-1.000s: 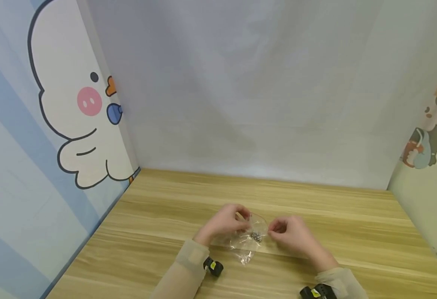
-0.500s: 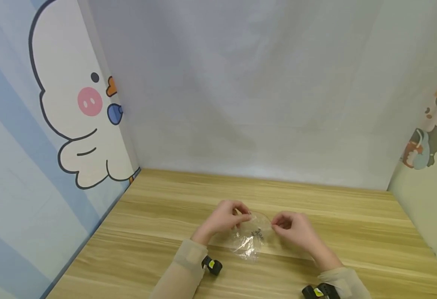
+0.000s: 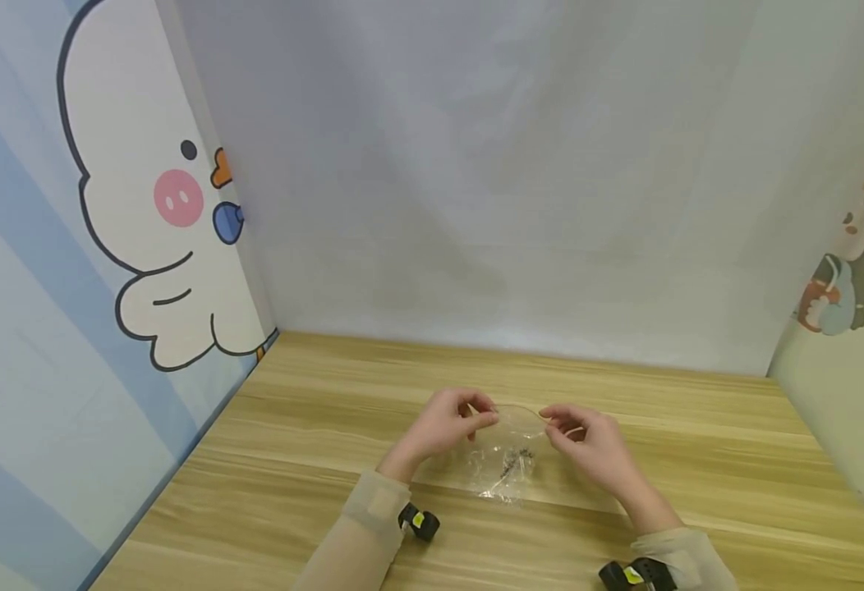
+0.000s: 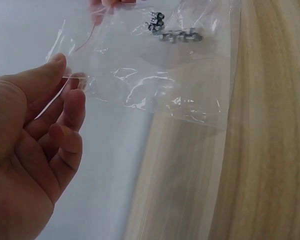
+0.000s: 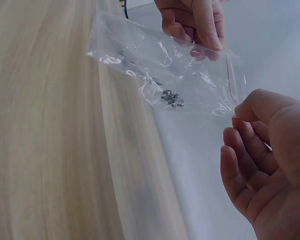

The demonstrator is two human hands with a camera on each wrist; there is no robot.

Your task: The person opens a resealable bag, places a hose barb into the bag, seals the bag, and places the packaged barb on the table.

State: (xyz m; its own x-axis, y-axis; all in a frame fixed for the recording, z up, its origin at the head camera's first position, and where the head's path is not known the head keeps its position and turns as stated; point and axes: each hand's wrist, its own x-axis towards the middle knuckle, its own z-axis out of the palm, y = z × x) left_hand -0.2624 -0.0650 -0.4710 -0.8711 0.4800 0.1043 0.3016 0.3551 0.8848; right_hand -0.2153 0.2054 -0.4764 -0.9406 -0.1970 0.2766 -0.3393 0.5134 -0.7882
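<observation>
Between the two hands hangs a clear zip-lock bag point(image 3: 487, 472) with a thin reddish line along its top edge. Small dark metal parts point(image 4: 180, 35) lie loose inside it; they look like little nuts or screws, but their exact kind is hard to tell. My left hand point(image 3: 450, 423) pinches one top corner between thumb and fingers. At the opposite top corner my right hand point(image 5: 270, 145) pinches the bag with thumb and index finger, its other fingers loosely bent. The bag's lower part hangs over the table, as the right wrist view shows.
A wood-grain table point(image 3: 314, 427) lies under the hands. Behind it hangs a pale grey curtain point(image 3: 476, 205). A printed blue panel point(image 3: 33, 328) stands at the left and a cream printed panel point(image 3: 846, 394) at the right.
Both hands have risen slightly and the right one has shifted a little to the right. The bag's top edge is spread wider, and the metal parts inside have spread out.
</observation>
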